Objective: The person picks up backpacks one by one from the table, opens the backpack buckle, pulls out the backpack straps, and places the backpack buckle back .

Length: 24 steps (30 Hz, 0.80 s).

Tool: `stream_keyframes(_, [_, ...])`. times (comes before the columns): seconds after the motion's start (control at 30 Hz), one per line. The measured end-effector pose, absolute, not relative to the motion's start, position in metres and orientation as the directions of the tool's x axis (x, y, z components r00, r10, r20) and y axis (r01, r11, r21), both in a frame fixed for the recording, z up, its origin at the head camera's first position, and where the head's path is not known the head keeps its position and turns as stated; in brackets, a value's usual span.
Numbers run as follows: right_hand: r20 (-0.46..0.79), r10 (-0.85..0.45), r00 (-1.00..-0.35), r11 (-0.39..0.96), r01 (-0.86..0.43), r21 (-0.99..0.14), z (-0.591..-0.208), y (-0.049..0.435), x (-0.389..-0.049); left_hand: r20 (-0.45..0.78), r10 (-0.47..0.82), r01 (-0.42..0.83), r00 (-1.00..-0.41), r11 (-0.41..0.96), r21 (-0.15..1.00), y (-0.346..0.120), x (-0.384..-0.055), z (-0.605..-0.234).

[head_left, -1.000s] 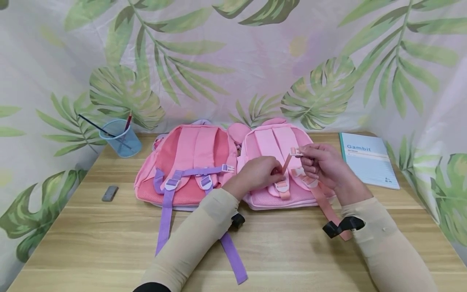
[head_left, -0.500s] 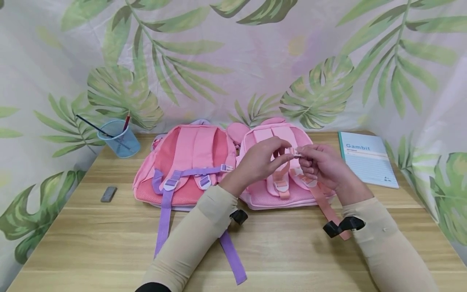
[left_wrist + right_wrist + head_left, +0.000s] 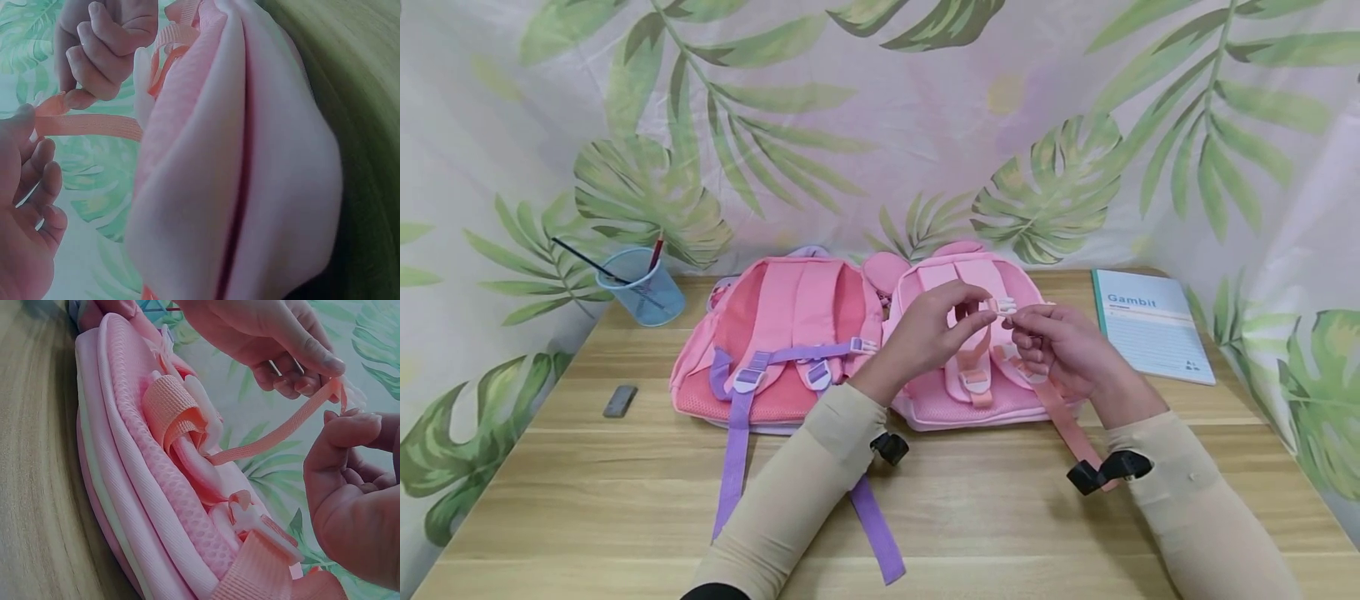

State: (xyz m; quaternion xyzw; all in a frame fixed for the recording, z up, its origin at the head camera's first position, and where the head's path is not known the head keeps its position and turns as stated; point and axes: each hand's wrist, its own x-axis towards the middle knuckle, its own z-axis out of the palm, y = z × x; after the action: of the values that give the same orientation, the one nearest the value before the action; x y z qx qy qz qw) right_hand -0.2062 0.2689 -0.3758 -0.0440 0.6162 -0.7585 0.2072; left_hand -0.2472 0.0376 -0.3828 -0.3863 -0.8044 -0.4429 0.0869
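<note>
A light-pink backpack (image 3: 1015, 408) lies back panel up on the wooden table. Above it, my left hand (image 3: 925, 333) pinches a white side-release buckle (image 3: 1004, 306) between thumb and fingertips, prongs pointing right. From the buckle, a narrow peach strap (image 3: 275, 434) runs down to the backpack's shoulder strap. My right hand (image 3: 1067, 350) pinches the short strap end beside the buckle; in the right wrist view its thumb and finger (image 3: 359, 425) meet just under the buckle. In the left wrist view the left fingers mostly hide the buckle.
A coral-pink backpack (image 3: 857, 308) with purple straps (image 3: 880, 533) lies left of the light-pink one. Further left are a grey eraser (image 3: 621, 401) and a blue mesh pencil cup (image 3: 651, 292). A notebook (image 3: 1157, 333) lies at the right.
My left hand has risen rightward from the strap to the buckle and now holds it. The right fingers have shifted from the buckle to the strap end beside it.
</note>
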Motion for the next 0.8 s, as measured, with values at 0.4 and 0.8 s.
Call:
stream_keyframes(0.4, [-0.196, -0.322, -0.926, -0.175, 0.261, -0.949, -0.376, 0.259, -0.206, 0.474, 0.53, 0.675, -0.704, 0.288, 0.68, 0.038, -0.248, -0.386])
stream_keyframes(0.8, [-0.112, -0.343, -0.933, -0.146, 0.171, -0.975, -0.375, 0.254, -0.205, 0.452, 0.542, 0.661, -0.708, 0.284, 0.695, 0.038, -0.248, -0.387])
